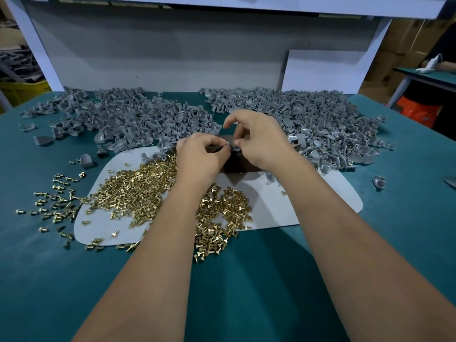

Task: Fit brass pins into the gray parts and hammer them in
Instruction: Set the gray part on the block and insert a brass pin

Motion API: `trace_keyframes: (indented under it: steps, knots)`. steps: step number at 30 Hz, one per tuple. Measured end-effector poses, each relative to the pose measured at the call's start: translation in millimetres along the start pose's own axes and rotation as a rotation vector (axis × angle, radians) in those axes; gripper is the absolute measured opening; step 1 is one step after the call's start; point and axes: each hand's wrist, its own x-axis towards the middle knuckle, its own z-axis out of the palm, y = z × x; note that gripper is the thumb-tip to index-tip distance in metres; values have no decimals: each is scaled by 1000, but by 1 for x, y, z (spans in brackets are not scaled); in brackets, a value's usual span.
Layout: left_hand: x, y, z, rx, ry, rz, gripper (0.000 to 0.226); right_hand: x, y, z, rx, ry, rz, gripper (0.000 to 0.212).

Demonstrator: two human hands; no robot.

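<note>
my left hand (199, 157): back facing up, fingers curled, thumb and forefinger pinched together at the tips on something too small to make out. wrist straight, bare forearm running back toward me and to the lower left.
my right hand (256, 139): back facing up, knuckles arched higher than the left; forefinger hooked up and over, thumb and other fingertips pinched low, meeting the left hand's fingertips. bare forearm running back to the lower right.
both hands: touching at the fingertips, forearms spread apart in a v.
</note>
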Motion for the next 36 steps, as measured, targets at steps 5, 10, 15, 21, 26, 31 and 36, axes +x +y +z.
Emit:
trace_keyframes:
  steps: [5,10,15,21,26,31,36]
  knots:
    - [1,2,0,42,-4,-2,9,-6,-7,5,-130,17,-92,44]
    - [0,3,1,82,-10,-2,7,-9,-4,9,-202,67,-147,38]
    - [-2,3,-1,39,-5,6,9,-13,4,8,11,89,-23,27]
    - [-3,4,1,74,20,11,9,-15,14,-4,217,168,152,11]
    - [-3,4,1,58,16,15,9,-12,9,3,115,125,138,5]
    - [-2,3,1,66,20,20,5,-9,6,6,-1,123,136,15]
    - [-1,2,1,61,15,30,8,-5,-2,7,-149,89,140,12]
